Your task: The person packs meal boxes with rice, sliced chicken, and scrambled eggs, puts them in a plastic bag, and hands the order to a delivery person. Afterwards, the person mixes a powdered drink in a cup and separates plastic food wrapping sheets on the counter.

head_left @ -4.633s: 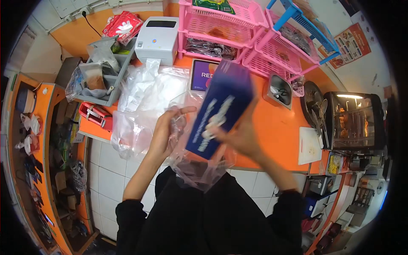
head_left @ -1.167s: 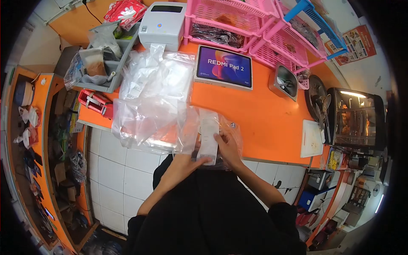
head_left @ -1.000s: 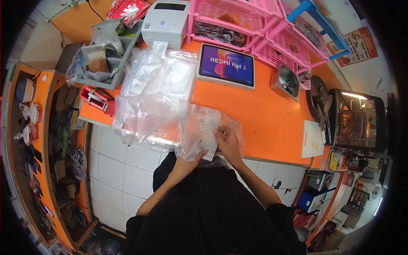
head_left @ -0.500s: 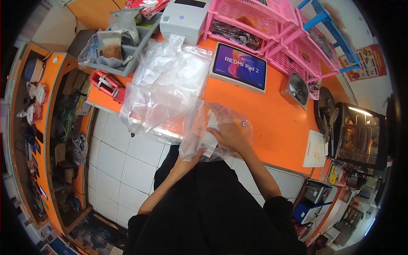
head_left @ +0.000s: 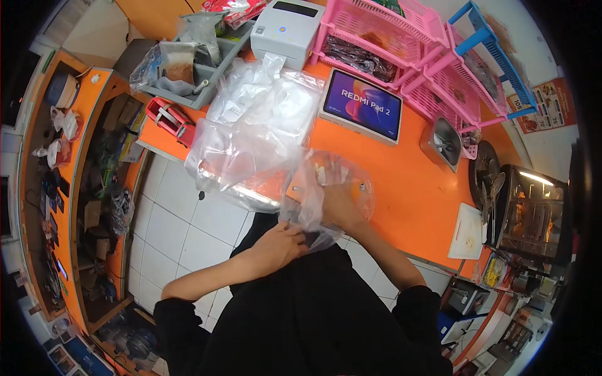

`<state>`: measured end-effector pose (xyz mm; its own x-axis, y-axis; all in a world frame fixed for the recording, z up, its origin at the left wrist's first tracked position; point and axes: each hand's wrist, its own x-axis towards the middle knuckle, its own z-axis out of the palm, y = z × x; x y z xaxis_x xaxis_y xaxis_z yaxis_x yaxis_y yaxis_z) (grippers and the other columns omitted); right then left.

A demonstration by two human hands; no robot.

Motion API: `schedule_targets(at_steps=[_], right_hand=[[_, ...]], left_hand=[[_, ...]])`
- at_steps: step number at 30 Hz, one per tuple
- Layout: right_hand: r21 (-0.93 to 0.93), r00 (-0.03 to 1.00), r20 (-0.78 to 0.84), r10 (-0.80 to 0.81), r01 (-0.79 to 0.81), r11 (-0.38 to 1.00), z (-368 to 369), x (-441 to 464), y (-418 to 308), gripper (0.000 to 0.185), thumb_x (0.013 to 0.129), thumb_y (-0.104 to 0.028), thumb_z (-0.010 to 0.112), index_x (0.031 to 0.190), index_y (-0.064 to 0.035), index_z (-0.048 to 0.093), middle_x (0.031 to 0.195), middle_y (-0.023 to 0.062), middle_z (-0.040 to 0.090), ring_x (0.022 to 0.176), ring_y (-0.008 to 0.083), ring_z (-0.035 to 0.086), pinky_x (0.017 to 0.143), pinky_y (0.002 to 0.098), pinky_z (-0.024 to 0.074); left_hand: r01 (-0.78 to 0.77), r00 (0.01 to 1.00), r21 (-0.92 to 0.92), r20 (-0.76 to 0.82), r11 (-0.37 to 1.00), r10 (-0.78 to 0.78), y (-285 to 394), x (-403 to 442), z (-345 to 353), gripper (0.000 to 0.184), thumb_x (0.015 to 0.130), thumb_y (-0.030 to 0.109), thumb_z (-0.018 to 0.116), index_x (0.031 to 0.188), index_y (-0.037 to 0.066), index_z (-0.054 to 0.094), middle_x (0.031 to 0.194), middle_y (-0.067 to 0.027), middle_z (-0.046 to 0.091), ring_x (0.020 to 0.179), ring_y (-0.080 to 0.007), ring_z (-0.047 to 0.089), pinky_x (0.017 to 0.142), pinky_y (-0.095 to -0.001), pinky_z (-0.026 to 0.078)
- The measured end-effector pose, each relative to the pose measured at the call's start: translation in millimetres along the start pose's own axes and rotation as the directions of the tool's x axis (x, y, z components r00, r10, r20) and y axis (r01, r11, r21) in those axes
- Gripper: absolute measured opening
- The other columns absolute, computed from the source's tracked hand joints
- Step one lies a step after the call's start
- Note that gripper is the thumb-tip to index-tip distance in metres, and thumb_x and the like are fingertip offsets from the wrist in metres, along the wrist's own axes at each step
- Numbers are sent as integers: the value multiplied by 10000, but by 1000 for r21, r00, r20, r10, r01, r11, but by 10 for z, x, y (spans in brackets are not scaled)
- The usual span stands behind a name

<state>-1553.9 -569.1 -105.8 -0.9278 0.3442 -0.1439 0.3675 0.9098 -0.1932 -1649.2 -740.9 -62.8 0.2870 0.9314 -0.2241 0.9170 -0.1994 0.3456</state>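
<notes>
A clear plastic bag (head_left: 360, 210) hangs at the front edge of the orange table, close to my body. My left hand (head_left: 280, 249) has its fingers curled closed on the bag's near edge. My right hand (head_left: 338, 203) reaches into the bag, its wrist at the mouth. Through the cloudy film its fingertips show pale and indistinct, so their grip is unclear. Left of it, a pile of clear plastic bags (head_left: 251, 153) covers the table and droops over its front edge.
Behind stand a boxed tablet (head_left: 362, 106), a label printer (head_left: 285, 31), pink basket racks (head_left: 433, 37) and a grey tray (head_left: 210, 88). A red tape dispenser (head_left: 169, 119) lies left. A metal container (head_left: 442, 143) and white cutting board (head_left: 466, 232) are right.
My right hand has gone deeper into the bag, and the white label seen near its fingers no longer shows. My left hand has turned, its back now upward, with the elbow farther out.
</notes>
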Motion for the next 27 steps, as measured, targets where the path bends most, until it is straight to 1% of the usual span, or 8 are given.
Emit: schedule_targets(at_steps=[4,10,13,14,17,22,24,27], right_hand=[[-36,962,273,0,10,999,-40,48,25,971,632,-465,708,1380,-77,224,1384,299,172,1304,453,126,953,674,158],[-57,993,110,-52,58,997,-223,-64,-60,1003,679,-596,602,1398,-62,150,1409,300,96,1311,457,84,990,614,169],[89,983,-47,-175,179,980,-671,-310,165,859,722,-571,578,1347,-54,295,1325,281,323,1259,411,283,1003,549,220],[292,973,202,-115,52,955,-1139,-391,172,740,749,-558,555,1260,-47,391,1231,264,418,1191,377,376,1007,506,242],[14,744,652,-147,182,983,-1947,-709,306,424,796,-438,558,974,-53,563,894,153,602,919,307,569,922,410,361],[56,919,101,-380,377,925,-1589,-426,564,451,713,-104,607,1149,-155,504,875,89,595,774,278,581,699,394,467],[287,915,-322,-242,338,897,-1229,-133,485,497,682,-63,614,1158,-130,487,839,79,584,783,275,583,657,383,480],[629,860,-502,-91,435,645,-1055,153,186,417,660,0,600,1065,-71,525,856,85,551,754,263,565,642,342,463]], left_hand=[[85,982,14,-172,996,-81,-87,-29,-541,193,767,263,581,921,151,611,1153,-79,495,1208,-239,353,1021,-487,218],[254,952,623,-295,739,-78,-417,159,-878,206,695,299,633,850,163,638,1230,-55,442,1200,-234,350,1023,-495,235],[233,968,758,-238,609,-74,-612,204,-1228,154,703,233,615,814,130,647,1175,-54,477,1212,-229,341,1021,-482,247],[231,963,712,-263,663,-53,-671,207,-1383,136,726,200,594,819,117,648,1136,-54,493,1213,-225,339,1023,-472,249],[158,939,586,-337,795,62,-705,226,-1680,125,760,168,575,767,52,621,993,-43,520,1011,-208,494,887,-382,409],[-91,868,125,-476,988,140,-714,367,-1390,124,742,139,625,776,27,586,916,-46,518,818,-207,572,665,-297,501],[-270,796,-109,-584,957,159,-533,397,-1390,139,722,103,647,779,2,570,925,-69,516,831,-226,579,697,-307,504],[-359,706,-217,-699,908,112,-276,455,-1264,282,695,184,699,886,13,582,985,-109,533,899,-272,575,767,-357,486]])
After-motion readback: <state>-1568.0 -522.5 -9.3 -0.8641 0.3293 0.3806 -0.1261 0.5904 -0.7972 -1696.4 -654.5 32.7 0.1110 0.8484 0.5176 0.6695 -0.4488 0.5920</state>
